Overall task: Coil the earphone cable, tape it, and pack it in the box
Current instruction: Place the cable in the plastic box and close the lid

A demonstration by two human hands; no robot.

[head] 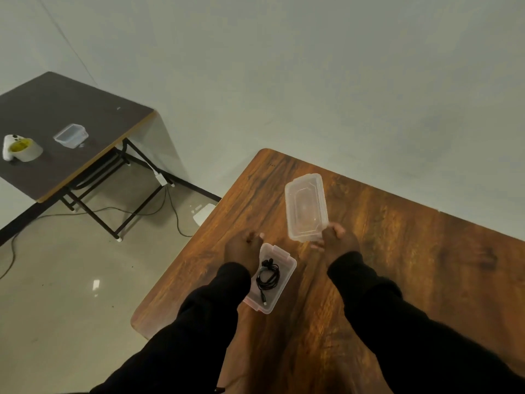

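Head view: coiled black earphone cable (268, 275) lies inside the clear lower tray of the box (281, 294) on the wooden desk (397, 251), plug end trailing toward the near corner; tape not discernible. Left hand (241, 248) rests against the tray's left rim with fingers curled, and right hand (338, 237) pinches the near edge of the translucent cover (305, 211). Judged: cover light, thin, slightly flexible and slick, so edge grips suit; cable soft, springy.

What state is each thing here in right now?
Clear plastic box: open, on the wooden table.
Black earphone cable: coiled, inside box.
Clear plastic lid: off, held tilted.
Right hand: gripping lid.
Left hand: beside box.
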